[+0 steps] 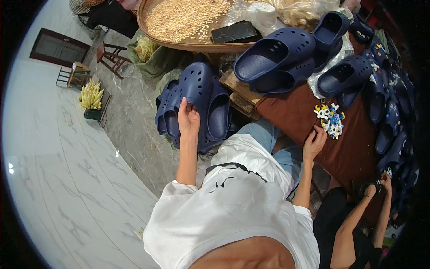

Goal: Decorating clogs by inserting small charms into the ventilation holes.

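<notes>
Curled fingers of the left hand [190,120] hold a navy perforated clog [195,83], left of the shoe-charm pile [331,120], perhaps so its holes face up. Half-bent, the right hand [315,143] is at the pile's near edge, probably for easy reach; whether it pinches anything, I cannot tell.

Over ten clogs [195,80], one charm pile [332,120], one phone [234,32], one tray [197,46].

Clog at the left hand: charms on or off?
Off, on the side that shows: the navy clog at the left hand has open, unfilled holes. Loose charms lie by the right hand.
</notes>
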Demonstrator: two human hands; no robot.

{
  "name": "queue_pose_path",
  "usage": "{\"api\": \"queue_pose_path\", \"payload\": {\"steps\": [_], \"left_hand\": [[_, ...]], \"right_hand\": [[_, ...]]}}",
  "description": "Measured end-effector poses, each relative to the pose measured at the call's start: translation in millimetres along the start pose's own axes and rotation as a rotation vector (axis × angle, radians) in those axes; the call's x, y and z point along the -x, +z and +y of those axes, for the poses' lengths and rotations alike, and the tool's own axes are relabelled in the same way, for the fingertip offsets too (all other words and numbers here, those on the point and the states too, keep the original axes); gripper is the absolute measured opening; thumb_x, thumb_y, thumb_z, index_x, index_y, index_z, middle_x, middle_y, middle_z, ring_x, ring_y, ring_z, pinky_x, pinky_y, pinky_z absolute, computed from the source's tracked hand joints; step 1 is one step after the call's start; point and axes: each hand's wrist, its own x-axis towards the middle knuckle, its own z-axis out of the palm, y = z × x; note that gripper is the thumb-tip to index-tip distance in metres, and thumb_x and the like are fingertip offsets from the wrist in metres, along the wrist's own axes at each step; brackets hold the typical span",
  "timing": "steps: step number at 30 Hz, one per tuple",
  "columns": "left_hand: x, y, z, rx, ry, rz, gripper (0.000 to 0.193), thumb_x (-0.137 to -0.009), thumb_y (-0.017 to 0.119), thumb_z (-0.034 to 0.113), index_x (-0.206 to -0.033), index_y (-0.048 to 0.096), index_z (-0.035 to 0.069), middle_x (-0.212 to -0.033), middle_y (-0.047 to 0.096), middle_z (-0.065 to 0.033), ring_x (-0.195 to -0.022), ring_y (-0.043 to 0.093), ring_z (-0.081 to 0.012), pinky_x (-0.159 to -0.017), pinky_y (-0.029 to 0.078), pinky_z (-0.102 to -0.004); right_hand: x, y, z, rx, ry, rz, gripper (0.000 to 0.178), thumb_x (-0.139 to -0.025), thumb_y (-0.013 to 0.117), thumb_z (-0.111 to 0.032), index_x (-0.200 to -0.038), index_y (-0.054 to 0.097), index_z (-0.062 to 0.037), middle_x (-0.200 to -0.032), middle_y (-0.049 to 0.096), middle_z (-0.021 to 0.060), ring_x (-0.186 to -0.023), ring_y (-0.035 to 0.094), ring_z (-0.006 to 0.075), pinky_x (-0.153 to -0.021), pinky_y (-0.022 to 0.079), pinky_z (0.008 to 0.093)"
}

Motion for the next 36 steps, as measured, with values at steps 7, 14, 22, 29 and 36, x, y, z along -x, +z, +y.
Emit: {"api": "queue_pose_path", "payload": {"steps": [7, 14, 22, 29, 36], "left_hand": [[19, 20, -17, -0.748, 0.123, 0.058, 0.029, -0.092, 0.069, 0.022, -0.103, 0.061, -0.004, -0.094, 0.062, -0.0040, -0.082, 0.054, -0.0099, -0.077, 0.044, -0.0261], [22, 11, -28, -0.835, 0.244, -0.094, 0.028, -0.091, 0.069, 0.015, -0.107, 0.060, -0.006, -0.098, 0.064, -0.0054, -0.087, 0.057, -0.0118, -0.079, 0.046, -0.0262], [26, -22, -47, -1.004, 0.465, -0.085, 0.045, -0.089, 0.068, 0.009, -0.128, 0.049, -0.005, -0.126, 0.055, -0.0161, -0.119, 0.054, -0.0255, -0.104, 0.039, -0.0355], [42, -12, -59, -1.124, 0.559, -0.017, 0.049, -0.090, 0.065, 0.011, -0.132, 0.044, -0.001, -0.132, 0.047, -0.0184, -0.122, 0.049, -0.0293, -0.105, 0.038, -0.0394], [73, 14, -68, -1.268, 0.793, -0.027, 0.043, -0.087, 0.063, 0.008, -0.126, 0.047, 0.000, -0.123, 0.046, -0.0145, -0.109, 0.050, -0.0267, -0.090, 0.041, -0.0369]], "right_hand": [[-3, -1, -6, -0.014, 0.003, -0.020, 0.018, -0.091, 0.054, -0.005, -0.106, 0.064, -0.0026, -0.105, 0.059, 0.0154, -0.102, 0.057, 0.0344, -0.090, 0.044, 0.0426], [-2, -4, -3, 0.000, 0.026, -0.015, 0.019, -0.090, 0.056, -0.006, -0.107, 0.064, -0.0047, -0.106, 0.059, 0.0147, -0.102, 0.057, 0.0341, -0.089, 0.044, 0.0433], [-5, -5, -6, -0.016, 0.026, -0.005, 0.019, -0.086, 0.058, -0.003, -0.104, 0.063, -0.0065, -0.105, 0.060, 0.0136, -0.100, 0.057, 0.0336, -0.087, 0.045, 0.0430], [-16, -9, -11, -0.147, 0.168, 0.067, 0.018, -0.087, 0.058, -0.002, -0.105, 0.061, -0.0018, -0.101, 0.057, 0.0158, -0.100, 0.056, 0.0346, -0.087, 0.045, 0.0427], [-138, -8, 3, -0.136, 0.188, 0.170, 0.042, -0.094, 0.065, -0.019, -0.127, 0.048, 0.0010, -0.120, 0.048, 0.0198, -0.103, 0.058, 0.0297, -0.091, 0.048, 0.0413]]}}
